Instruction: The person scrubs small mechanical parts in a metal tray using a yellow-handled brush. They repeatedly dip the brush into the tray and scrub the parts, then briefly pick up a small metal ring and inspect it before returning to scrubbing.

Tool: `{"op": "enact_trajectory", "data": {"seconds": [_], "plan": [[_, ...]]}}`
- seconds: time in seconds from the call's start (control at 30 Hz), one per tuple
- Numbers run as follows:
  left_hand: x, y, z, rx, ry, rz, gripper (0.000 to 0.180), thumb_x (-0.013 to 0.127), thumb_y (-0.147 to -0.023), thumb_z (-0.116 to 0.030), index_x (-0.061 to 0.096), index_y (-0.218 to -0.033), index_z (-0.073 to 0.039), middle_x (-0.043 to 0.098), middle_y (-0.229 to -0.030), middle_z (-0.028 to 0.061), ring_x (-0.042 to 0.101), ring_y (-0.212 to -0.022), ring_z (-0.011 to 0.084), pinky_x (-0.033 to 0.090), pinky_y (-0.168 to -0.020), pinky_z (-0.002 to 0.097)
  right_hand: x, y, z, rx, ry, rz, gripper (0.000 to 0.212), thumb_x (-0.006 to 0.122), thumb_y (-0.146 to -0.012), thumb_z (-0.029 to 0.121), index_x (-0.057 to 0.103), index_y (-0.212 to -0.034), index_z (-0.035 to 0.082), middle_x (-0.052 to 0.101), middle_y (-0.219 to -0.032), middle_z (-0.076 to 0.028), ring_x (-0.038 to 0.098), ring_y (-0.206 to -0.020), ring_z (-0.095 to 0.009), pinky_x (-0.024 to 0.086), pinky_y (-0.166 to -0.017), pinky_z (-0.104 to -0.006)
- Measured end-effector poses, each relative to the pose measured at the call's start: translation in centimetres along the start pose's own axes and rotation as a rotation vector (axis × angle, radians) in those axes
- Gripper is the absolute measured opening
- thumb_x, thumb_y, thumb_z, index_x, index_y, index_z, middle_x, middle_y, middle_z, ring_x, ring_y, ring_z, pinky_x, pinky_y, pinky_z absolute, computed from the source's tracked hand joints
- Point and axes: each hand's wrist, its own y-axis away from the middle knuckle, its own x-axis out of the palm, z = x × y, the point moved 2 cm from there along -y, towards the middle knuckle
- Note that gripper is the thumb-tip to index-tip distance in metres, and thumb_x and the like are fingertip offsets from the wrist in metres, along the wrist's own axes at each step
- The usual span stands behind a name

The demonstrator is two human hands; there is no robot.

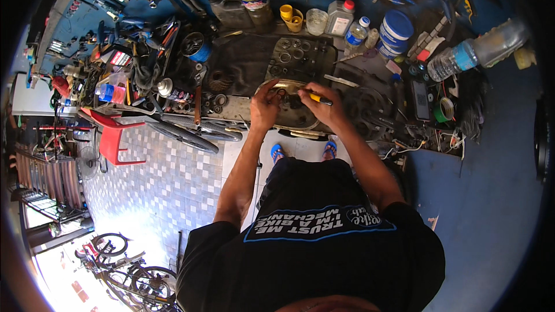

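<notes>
My right hand (325, 106) is closed around a tool with a yellow and black handle (321, 99). Its working end points left and is too dark to make out. Across from it, my left hand (265, 106) pinches a small dark ring-shaped part (281, 93) between its fingertips. Both hands are over a shallow metal tray (298, 123) with rounded corners at the bench's front edge. Just beyond the tray, several metal rings and small parts (285, 56) lie on a dark mat.
Sprockets (220, 80) and a spray can (166, 88) are left of the tray; a large chainring (367, 110) lies right. Bottles, a blue-lidded tub (396, 30) and a yellow cup (287, 13) line the back. A phone (420, 101) rests at right. Below left are a bicycle wheel (185, 136) and red chair (115, 138).
</notes>
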Motion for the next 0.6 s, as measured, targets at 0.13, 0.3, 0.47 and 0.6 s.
{"op": "enact_trajectory", "data": {"seconds": [0.13,0.3,0.47,0.6], "plan": [[-0.4,-0.4,0.6,0.054,-0.053,-0.038,0.047,0.06,-0.095,0.008,0.065,-0.14,-0.004,0.079,-0.103,0.0091,0.071,-0.086,0.0111,0.055,-0.077,0.0253,1.1,0.5,-0.3,0.136,-0.117,-0.012,0.034,0.07,-0.106,0.036,0.069,-0.104,0.002,0.073,-0.085,-0.006,0.067,-0.078,-0.012,0.052,-0.071,-0.03],[-0.1,-0.7,1.4,0.027,0.192,-0.099,0.033,0.065,-0.1,0.001,0.066,-0.132,-0.005,0.079,-0.1,0.0074,0.064,-0.077,0.0058,0.048,-0.063,0.0221,2.3,2.1,-1.4,0.233,-0.194,0.009,0.032,0.07,-0.105,0.034,0.069,-0.103,0.002,0.071,-0.081,-0.007,0.066,-0.075,-0.013,0.052,-0.068,-0.0298],[-0.7,-1.7,0.7,0.165,-0.11,-0.028,0.018,0.068,-0.097,0.001,0.068,-0.115,-0.004,0.08,-0.103,0.0086,0.069,-0.082,0.0125,0.053,-0.072,0.0271,0.6,3.1,-2.7,0.213,-0.142,-0.052,0.028,0.071,-0.105,0.03,0.07,-0.102,0.002,0.068,-0.076,-0.007,0.062,-0.071,-0.011,0.05,-0.065,-0.0302],[0.7,1.0,-8.3,0.564,-0.586,-0.034,0.02,0.071,-0.091,0.003,0.07,-0.11,-0.004,0.079,-0.101,0.0108,0.074,-0.084,0.0249,0.057,-0.076,0.0353,-1.7,4.3,-2.0,0.194,-0.085,-0.073,0.028,0.072,-0.104,0.029,0.07,-0.102,0.002,0.066,-0.076,-0.006,0.061,-0.071,-0.01,0.048,-0.065,-0.0287]]}}
